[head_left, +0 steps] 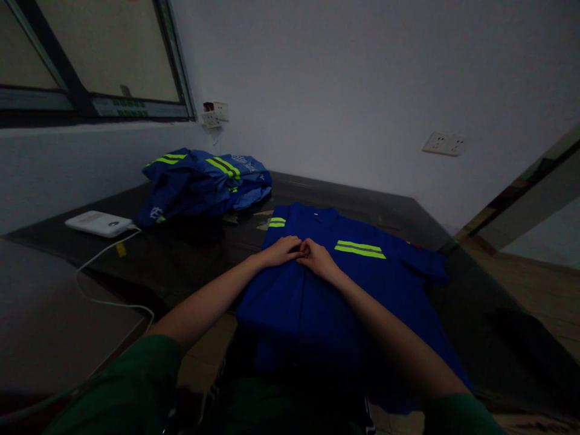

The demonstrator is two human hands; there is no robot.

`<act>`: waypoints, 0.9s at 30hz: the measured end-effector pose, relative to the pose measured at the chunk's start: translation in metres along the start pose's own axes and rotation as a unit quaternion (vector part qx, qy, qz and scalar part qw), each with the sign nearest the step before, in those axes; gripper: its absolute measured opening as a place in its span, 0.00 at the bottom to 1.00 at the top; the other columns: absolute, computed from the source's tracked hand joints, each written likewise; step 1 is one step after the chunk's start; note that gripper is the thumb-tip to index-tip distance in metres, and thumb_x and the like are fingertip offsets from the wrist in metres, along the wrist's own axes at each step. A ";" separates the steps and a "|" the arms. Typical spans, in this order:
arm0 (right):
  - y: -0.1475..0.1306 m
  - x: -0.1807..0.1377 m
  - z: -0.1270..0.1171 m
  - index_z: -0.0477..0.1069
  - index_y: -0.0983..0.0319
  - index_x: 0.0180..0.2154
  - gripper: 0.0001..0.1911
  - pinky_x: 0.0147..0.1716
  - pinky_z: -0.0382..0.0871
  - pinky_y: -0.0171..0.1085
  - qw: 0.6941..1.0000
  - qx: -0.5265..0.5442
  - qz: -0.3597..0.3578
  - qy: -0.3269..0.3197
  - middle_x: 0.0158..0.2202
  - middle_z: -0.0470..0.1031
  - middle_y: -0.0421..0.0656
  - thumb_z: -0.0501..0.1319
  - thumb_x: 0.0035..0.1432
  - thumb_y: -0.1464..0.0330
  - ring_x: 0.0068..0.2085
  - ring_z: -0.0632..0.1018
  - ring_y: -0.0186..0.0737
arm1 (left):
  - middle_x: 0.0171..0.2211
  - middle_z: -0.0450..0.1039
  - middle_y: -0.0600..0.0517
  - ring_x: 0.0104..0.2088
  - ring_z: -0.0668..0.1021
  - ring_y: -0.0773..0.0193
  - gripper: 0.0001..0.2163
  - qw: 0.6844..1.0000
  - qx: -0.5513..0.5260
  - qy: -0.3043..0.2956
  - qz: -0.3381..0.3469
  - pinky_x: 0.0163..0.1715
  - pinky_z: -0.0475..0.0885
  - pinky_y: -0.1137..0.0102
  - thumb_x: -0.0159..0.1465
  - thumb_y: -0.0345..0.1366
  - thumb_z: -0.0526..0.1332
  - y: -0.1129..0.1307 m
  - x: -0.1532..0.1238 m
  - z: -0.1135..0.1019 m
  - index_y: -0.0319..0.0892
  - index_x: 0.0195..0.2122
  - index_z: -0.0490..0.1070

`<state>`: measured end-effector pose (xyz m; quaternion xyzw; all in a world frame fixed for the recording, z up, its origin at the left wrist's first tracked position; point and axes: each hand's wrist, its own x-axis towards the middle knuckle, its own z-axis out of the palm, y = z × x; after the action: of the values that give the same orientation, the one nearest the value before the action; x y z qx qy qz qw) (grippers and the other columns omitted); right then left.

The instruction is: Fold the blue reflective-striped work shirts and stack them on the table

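A blue work shirt [362, 290] with yellow-green reflective strips lies front up on the dark table, its collar away from me and its hem hanging over the near edge. My left hand [281, 251] rests at the front opening, fingers bent and closed on the cloth. Close against it, my right hand [318, 260] pinches the same opening with thumb and forefinger. Fingertips of both hands nearly meet, and any button between them is too small and dark to make out.
A crumpled pile of blue reflective clothing [203, 187] sits at the table's back left. Left of it lies a white power bank [100, 223], its white cable [104, 300] trailing off the near edge. Wall sockets [444, 144] and a window [113, 54] are beyond the dark table [317, 186].
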<state>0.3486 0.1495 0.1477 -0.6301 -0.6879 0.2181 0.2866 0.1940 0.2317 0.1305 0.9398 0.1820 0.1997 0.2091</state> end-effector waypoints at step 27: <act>0.001 -0.016 0.002 0.68 0.63 0.44 0.16 0.42 0.66 0.43 0.959 -0.274 -0.060 0.048 0.45 0.71 0.51 0.64 0.56 0.62 0.47 0.71 0.50 | 0.50 0.66 0.46 0.52 0.67 0.54 0.14 0.995 0.091 -0.006 -0.046 0.52 0.63 0.60 0.63 0.42 0.61 -0.007 -0.006 -0.004 0.44 0.48 0.69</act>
<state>0.3485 0.1342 0.1442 -0.6519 -0.7432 -0.0273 0.1481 0.1857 0.2359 0.1286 0.9468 0.2412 0.1670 0.1324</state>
